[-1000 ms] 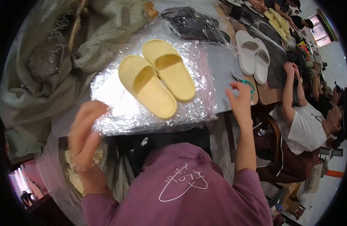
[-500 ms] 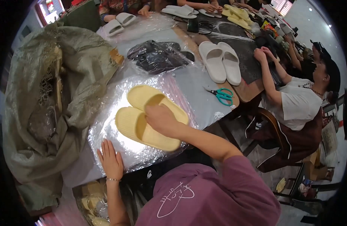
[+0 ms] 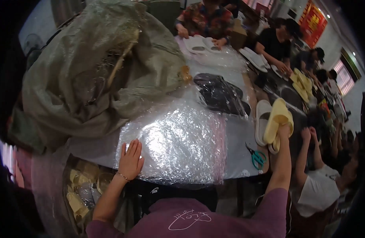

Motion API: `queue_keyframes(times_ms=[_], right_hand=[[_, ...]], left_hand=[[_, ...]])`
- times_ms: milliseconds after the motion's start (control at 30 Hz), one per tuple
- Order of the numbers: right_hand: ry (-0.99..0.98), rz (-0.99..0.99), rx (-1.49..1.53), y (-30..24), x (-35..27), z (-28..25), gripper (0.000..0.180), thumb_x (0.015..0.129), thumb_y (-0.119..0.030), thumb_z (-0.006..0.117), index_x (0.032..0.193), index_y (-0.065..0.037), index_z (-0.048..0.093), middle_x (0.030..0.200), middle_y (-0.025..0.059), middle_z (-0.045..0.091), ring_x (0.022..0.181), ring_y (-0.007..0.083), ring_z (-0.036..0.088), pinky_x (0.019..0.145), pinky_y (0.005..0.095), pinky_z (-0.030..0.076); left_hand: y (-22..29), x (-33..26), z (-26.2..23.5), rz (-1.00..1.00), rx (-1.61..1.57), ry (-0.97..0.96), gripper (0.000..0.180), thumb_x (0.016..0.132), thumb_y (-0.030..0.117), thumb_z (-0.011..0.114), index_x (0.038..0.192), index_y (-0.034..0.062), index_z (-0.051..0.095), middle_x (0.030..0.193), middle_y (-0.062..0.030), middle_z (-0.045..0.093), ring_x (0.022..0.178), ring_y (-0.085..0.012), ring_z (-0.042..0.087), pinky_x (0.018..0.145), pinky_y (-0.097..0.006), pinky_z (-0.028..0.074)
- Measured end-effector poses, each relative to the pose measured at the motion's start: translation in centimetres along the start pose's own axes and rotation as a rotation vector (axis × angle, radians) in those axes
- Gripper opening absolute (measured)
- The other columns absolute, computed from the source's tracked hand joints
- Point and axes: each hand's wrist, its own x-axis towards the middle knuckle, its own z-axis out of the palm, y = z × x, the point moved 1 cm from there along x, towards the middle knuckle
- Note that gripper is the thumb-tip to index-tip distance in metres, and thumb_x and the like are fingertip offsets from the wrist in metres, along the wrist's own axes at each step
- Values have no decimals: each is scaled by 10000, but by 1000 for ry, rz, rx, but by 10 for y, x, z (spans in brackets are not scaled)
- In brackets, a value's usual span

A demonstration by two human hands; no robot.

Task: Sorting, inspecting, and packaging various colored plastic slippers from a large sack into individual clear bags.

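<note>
My left hand [image 3: 131,159] lies flat, fingers stretched out, on the left edge of a shiny stack of clear plastic bags [image 3: 178,139]. Out to the right, my right hand [image 3: 284,131] grips a pair of yellow slippers [image 3: 277,115]; its fingertips are hidden at the straps. The yellow pair is over a pair of white slippers [image 3: 261,119] and covers much of it; whether the pairs touch, I cannot tell. Teal-handled scissors [image 3: 258,159] lie on the table just left of my right forearm. Beyond the bags sits a dark pair of slippers [image 3: 222,94] wrapped in clear plastic.
A big olive woven sack [image 3: 71,87] is heaped at the left. Below the table's left edge, a container holds wrapped yellowish slippers [image 3: 81,198]. Across the table, a person handles white slippers [image 3: 198,44]. Others work along the right, near yellow slippers [image 3: 302,85].
My right hand has carried the yellow slippers from on top of the plastic bags to the white pair at the right. My left hand stays flat on the bags. The view has turned.
</note>
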Motion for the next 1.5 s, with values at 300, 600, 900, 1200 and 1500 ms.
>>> queue_keyframes(times_ms=[300, 600, 900, 1200, 1500], right_hand=[[16, 297, -209, -102, -51, -75, 430, 841, -312, 567, 1189, -62, 540, 1177, 174, 557, 1128, 367, 498, 909, 516, 415], [137, -505, 405, -214, -91, -96, 351, 775, -97, 622, 1119, -53, 560, 1124, 120, 548, 1137, 332, 447, 992, 462, 310], [106, -894, 661, -389, -148, -160, 262, 739, -56, 639, 996, -55, 589, 1011, 112, 574, 1068, 322, 482, 931, 438, 327], [4, -1278, 793, -462, -198, -178, 208, 719, -82, 660, 919, -78, 605, 947, 85, 579, 1043, 286, 490, 914, 424, 322], [-106, -1202, 807, -395, -198, -174, 124, 728, -61, 659, 838, -93, 611, 865, 54, 579, 956, 263, 511, 893, 407, 326]], left_hand=[[-38, 25, -50, -34, 129, 94, 634, 887, 305, 521, 1401, -1, 312, 1470, -168, 300, 1392, -301, 228, 1143, -504, 88], [-143, 146, -145, -171, 603, 260, 472, 857, 280, 562, 1255, 31, 508, 1296, -166, 483, 1304, -356, 329, 1134, -512, 143], [-220, 130, -364, -881, 764, 456, 619, 889, 534, 386, 1408, 196, 393, 1479, -103, 336, 1331, -379, 327, 1065, -674, 73], [-212, 120, -288, -324, 813, 342, 478, 852, 394, 548, 1155, 32, 617, 1288, -145, 528, 1241, -312, 432, 1115, -429, 233], [-232, 156, -268, -839, 465, 314, 465, 885, 455, 462, 898, 67, 718, 986, -146, 684, 1032, -241, 620, 900, -370, 446]])
